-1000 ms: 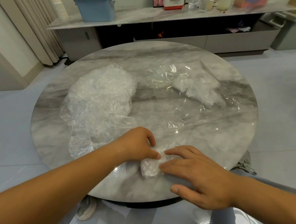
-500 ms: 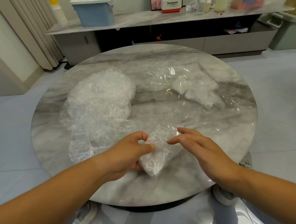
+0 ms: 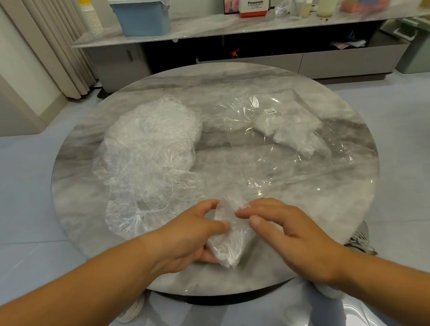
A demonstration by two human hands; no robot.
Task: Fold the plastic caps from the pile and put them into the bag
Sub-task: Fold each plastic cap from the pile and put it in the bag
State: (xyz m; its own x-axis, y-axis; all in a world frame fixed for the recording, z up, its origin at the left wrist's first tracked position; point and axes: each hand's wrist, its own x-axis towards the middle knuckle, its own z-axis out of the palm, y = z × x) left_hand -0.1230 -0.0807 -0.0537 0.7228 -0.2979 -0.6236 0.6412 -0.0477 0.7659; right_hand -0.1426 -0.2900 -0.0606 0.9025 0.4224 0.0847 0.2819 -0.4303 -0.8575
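Marble table point(image 3: 229, 81) carries it all: pile of caps point(image 3: 150, 151) beyond the grip to its left, clear bag point(image 3: 295, 137) beyond to its right. Left hand point(image 3: 188, 237) pinches the folded cap point(image 3: 228, 240); right hand point(image 3: 288, 234) touches it, fingers loose.

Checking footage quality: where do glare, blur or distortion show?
Head view: glare glints on the bag and table; the shelf blurs at its right end; the lens bows the edges; the left hand, right hand and cap look sharp.
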